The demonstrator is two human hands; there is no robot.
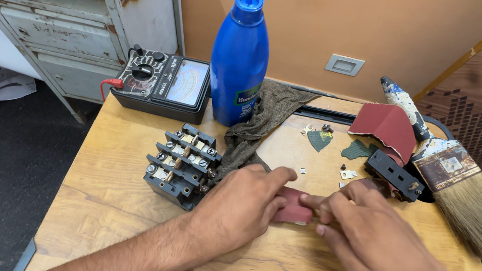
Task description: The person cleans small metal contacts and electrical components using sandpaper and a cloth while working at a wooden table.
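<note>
I see left hand [241, 201] and right hand [361, 229] both pinching red sandpaper strip [294, 207], just right of contactor block [181, 165] on surface [115, 199]. Risk, I judge: tiny metal contacts [348, 174] right of block scatter if strip slips; open blue bottle [240, 58] behind block may tip.
</note>
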